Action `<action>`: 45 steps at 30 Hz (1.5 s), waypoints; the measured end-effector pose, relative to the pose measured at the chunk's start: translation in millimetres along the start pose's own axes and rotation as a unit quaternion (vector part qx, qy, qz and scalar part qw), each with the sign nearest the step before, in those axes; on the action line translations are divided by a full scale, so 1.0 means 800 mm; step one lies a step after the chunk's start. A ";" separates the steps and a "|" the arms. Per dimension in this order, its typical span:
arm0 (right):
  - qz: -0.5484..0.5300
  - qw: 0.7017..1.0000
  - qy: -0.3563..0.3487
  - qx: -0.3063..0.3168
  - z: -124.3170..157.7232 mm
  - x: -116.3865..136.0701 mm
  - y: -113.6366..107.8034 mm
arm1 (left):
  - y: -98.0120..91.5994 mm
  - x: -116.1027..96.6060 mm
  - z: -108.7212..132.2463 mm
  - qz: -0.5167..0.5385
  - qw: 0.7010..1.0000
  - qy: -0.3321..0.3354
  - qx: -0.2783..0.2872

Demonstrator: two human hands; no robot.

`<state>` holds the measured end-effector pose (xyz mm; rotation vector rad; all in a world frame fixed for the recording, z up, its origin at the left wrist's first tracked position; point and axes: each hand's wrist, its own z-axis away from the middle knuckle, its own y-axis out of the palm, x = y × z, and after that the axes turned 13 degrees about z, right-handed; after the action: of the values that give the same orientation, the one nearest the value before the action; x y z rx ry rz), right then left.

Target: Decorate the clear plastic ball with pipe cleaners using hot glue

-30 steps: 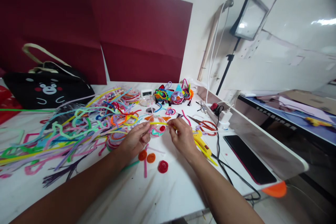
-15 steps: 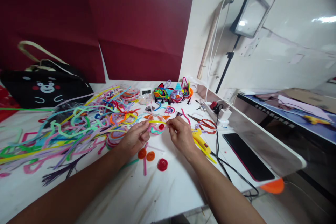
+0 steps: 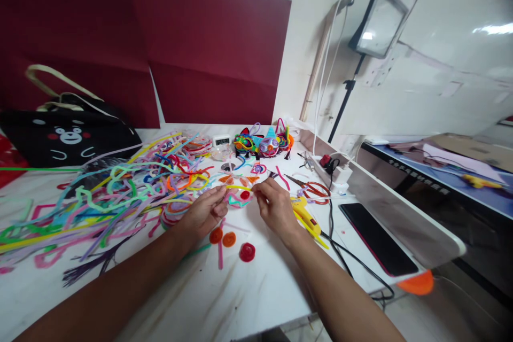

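A short yellow pipe cleaner (image 3: 239, 187) stretches level between my two hands above the table. My left hand (image 3: 207, 208) pinches its left end, and my right hand (image 3: 273, 204) pinches the other end. Just behind and below it lies a partly made craft face with orange pieces (image 3: 227, 180), a red coil and a teal curved strip (image 3: 238, 203). Nearer to me are two orange coils (image 3: 229, 239), a red coil (image 3: 247, 252) and a pink strip (image 3: 220, 256). My fingers hide part of the craft face.
Left of my hands spreads a heap of coloured pipe cleaners (image 3: 120, 187). A yellow glue gun (image 3: 306, 216), orange-handled scissors (image 3: 316, 191), black cables and a phone (image 3: 379, 239) lie to the right. Finished colourful craft pieces (image 3: 268, 145) and a small clock (image 3: 221, 141) stand at the back.
Both hands keep their pinch on the yellow pipe cleaner, which has barely moved. The whole view has shifted very slightly.
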<state>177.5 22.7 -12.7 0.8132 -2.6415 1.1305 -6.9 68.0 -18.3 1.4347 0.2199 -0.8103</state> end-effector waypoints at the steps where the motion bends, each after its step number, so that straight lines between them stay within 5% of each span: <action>1: -0.001 1.000 -0.002 -0.001 0.000 0.000 0.000 | 0.000 0.000 0.000 0.001 1.000 -0.001 0.000; 45: -0.005 1.000 -0.011 0.014 0.002 0.000 0.006 | -0.003 -0.001 0.000 0.010 1.000 -0.014 -0.016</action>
<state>174.9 24.1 -16.7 0.8490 -2.6415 1.1663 -9.1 68.3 -19.3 1.3922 0.1967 -0.8059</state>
